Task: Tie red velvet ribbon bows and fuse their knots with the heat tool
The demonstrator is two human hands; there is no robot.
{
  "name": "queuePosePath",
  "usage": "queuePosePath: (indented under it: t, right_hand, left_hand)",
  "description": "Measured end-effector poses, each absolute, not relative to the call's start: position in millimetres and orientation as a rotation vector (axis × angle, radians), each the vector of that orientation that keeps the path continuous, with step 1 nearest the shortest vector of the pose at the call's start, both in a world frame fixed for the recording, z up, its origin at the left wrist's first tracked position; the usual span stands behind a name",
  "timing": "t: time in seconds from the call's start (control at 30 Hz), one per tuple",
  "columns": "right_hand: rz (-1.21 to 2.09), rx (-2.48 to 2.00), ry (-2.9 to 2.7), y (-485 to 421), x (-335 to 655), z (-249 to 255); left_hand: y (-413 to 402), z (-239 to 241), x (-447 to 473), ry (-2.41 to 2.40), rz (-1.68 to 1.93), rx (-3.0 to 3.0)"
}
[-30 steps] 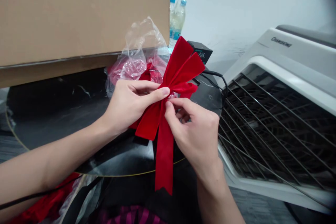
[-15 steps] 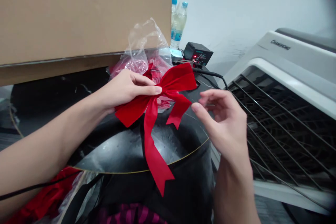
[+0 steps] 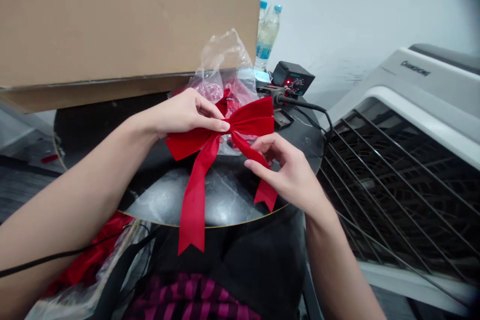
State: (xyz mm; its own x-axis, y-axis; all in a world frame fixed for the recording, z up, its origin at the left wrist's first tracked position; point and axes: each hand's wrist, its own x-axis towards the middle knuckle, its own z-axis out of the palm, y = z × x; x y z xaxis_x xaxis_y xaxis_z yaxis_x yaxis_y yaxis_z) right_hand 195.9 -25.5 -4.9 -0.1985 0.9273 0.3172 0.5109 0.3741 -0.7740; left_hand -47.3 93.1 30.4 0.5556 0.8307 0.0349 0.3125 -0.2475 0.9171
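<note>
A red ribbon bow [image 3: 252, 116] hangs above the table, its two loops spread sideways and two notched tails hanging down. My left hand [image 3: 187, 112] pinches it beside the centre knot, thumb in front; the fingers behind are partly hidden. With thumb and curled fingers, my right hand [image 3: 287, 167] takes the shorter right tail, whose end [image 3: 266, 195] shows below the hand. The longer left tail [image 3: 193, 215] falls free past the table edge. Behind the bow stands a clear plastic bag [image 3: 227, 55] with red contents.
A cardboard box [image 3: 127, 20] stands on the dark round table [image 3: 157, 205]. Water bottles [image 3: 268, 35] and a black control box with a cable [image 3: 293, 78] are at the back. A white air cooler [image 3: 423, 90] is on the right. Red fabric [image 3: 93, 255] lies lower left.
My right hand has moved left onto the bow's right tail, from beside it. The long tail has swung left. The whole view has shifted slightly.
</note>
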Motion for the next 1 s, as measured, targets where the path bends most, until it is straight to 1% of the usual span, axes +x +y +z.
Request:
queuePosePath:
  t: [0.17, 0.3, 0.33, 0.4, 0.5, 0.57, 0.67, 0.73, 0.87, 1.0]
  right_hand:
    - [0.333, -1.375, -1.98, -42, 203, -5]
    - [0.019, -1.402, -2.297, -72, 225, -13]
    - [0.018, -1.413, -2.383, -81, 233, -13]
    - [0.167, -1.441, -2.498, -98, 251, -10]
    - [0.339, -1.473, -2.467, -112, 270, 4]
    - [0.268, -1.49, -2.319, -109, 268, 14]
    - [0.12, -1.501, -2.029, -88, 235, 18]
    - [0.157, -1.48, -1.917, -69, 202, 13]
    - [0.044, -1.433, -1.847, -42, 155, 1]
    - [-0.073, -1.445, -1.827, -37, 151, -3]
  left_hand:
    - [98, 30, -52, 0.991, 0.747, 1.811]
    - [101, 30, -55, 1.024, 0.791, 1.832]
    - [102, 30, -56, 1.037, 0.786, 1.827]
    - [101, 30, -56, 1.046, 0.773, 1.823]
    - [96, 32, -55, 1.02, 0.749, 1.86]
    - [91, 34, -52, 0.991, 0.727, 1.899]
    - [83, 36, -45, 0.931, 0.684, 1.914]
    - [77, 36, -40, 0.878, 0.642, 1.901]
    - [72, 33, -34, 0.786, 0.588, 1.926]
    - [70, 29, -31, 0.79, 0.614, 1.899]
